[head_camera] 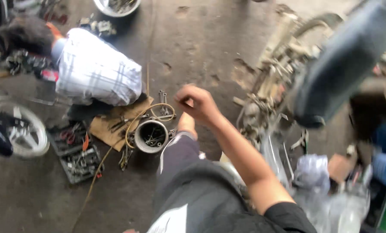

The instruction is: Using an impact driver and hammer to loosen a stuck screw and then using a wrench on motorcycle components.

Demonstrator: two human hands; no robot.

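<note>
My right hand (pixel 197 103) is raised over the concrete floor with its fingers curled into a loose fist; motion blur hides whether anything small is pinched in it. The forearm runs back to the lower right. Just under the hand is my bent knee (pixel 186 125) in dark shorts. A round metal tin (pixel 151 136) holding bolts and small parts stands on the floor left of the knee. My left hand is out of view.
Another person in a white checked shirt (pixel 98 64) crouches at the left beside a white wheel (pixel 24 129). Black tool trays (pixel 76 155), cardboard (pixel 111 127), wrenches (pixel 162 101) and a yellow hose (pixel 152 108) lie nearby. A stripped motorcycle (pixel 279 77) and plastic bags (pixel 314 172) fill the right.
</note>
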